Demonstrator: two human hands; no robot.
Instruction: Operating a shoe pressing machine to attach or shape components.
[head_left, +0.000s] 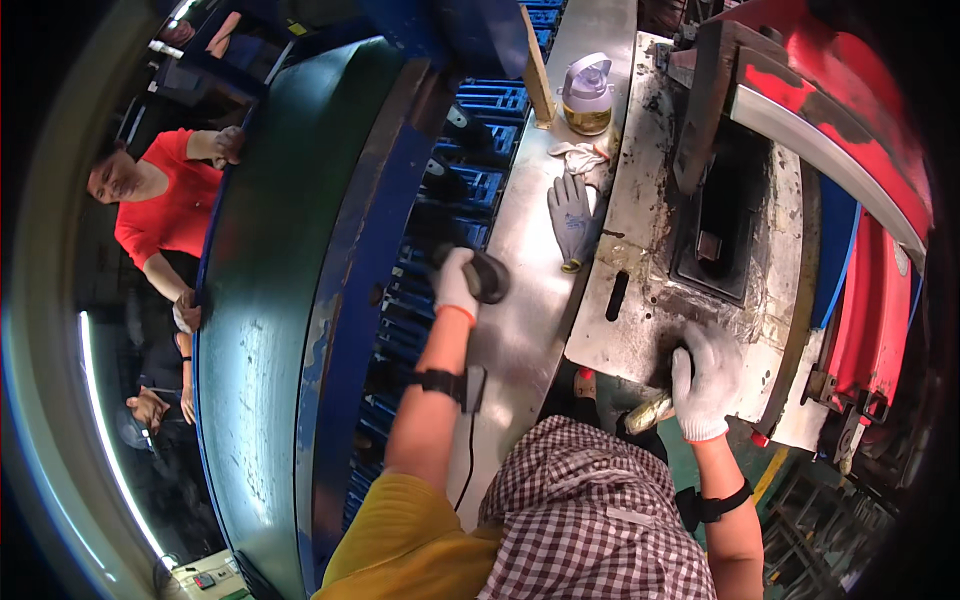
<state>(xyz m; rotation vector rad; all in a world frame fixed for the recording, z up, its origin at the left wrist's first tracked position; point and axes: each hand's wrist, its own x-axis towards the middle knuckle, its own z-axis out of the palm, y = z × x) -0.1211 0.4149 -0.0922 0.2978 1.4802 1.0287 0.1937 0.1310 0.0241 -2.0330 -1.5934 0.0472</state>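
Observation:
My left hand, in a white knit glove with an orange cuff, closes on a dark, rounded, shoe-like piece above the metal ledge. Motion blurs the far side of that hand. My right hand, also white-gloved, lies on the near edge of the worn machine plate. Its fingers point away from me, and no held thing shows in them. Just left of its thumb is a yellowish, glossy thing whose kind I cannot make out. A grey work glove rests on the ledge beyond my left hand.
A lidded clear jug and a crumpled white cloth stand farther along the ledge. Blue racks run left of it, then a dark green belt. Red machine arms flank the right. A person in red stands across the belt.

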